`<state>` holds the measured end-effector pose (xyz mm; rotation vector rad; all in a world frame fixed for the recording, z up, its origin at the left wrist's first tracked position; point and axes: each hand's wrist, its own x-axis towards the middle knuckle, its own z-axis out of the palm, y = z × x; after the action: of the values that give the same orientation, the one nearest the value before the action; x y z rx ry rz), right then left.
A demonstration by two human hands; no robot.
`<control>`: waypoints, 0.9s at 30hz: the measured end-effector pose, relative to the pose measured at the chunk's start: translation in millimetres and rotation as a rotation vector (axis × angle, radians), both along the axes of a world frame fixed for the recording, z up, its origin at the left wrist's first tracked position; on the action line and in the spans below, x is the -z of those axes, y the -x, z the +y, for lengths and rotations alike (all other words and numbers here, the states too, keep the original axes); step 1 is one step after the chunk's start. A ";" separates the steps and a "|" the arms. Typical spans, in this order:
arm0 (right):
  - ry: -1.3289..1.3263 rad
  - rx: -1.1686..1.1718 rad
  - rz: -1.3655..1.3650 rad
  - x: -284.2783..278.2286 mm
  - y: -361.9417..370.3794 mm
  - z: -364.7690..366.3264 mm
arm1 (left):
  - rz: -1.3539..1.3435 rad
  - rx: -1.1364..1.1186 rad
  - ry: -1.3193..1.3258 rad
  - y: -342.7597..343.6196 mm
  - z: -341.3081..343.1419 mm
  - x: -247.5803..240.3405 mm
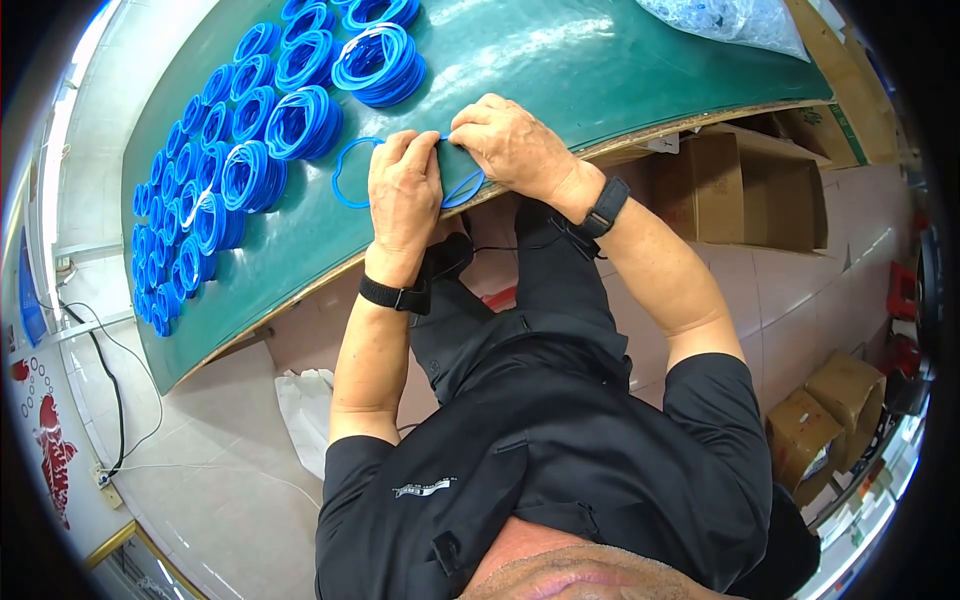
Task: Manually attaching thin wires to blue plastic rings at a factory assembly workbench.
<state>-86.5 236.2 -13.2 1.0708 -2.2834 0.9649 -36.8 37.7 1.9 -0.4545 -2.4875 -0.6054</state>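
Observation:
A thin blue cord loop lies at the near edge of the green-topped table, bending out on both sides of my hands. My left hand pinches the loop, fingertips pressed together. Close beside it, my right hand pinches the same loop near its top, and a blue strand hangs below these fingers by the table edge. What lies between the fingertips is mostly hidden. Several coiled blue bundles stand left of my hands; the nearest blue coil is just beyond them.
A clear plastic bag rests at the table's far right. Below the edge on the right stands an open cardboard box. More cardboard boxes sit on the floor at the lower right. A white bag is on the floor at left.

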 end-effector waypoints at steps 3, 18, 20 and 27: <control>0.008 -0.010 -0.009 0.8 0.9 0.6 | 0.013 -0.009 0.006 -5.4 1.2 -3.8; -0.033 0.128 -0.011 -12.1 -3.6 3.0 | -0.167 -0.056 0.076 -42.4 5.7 -11.0; -0.061 0.132 -0.004 -13.6 -6.6 4.9 | -0.149 -0.060 0.067 -42.2 4.8 -9.0; -0.083 0.151 -0.003 -18.2 -8.9 -3.4 | -0.124 -0.075 0.082 -40.7 3.3 -7.8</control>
<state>-77.6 232.8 5.0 0.9145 -2.3868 0.8188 3.9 41.0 9.7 -0.3624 -2.6416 -0.5181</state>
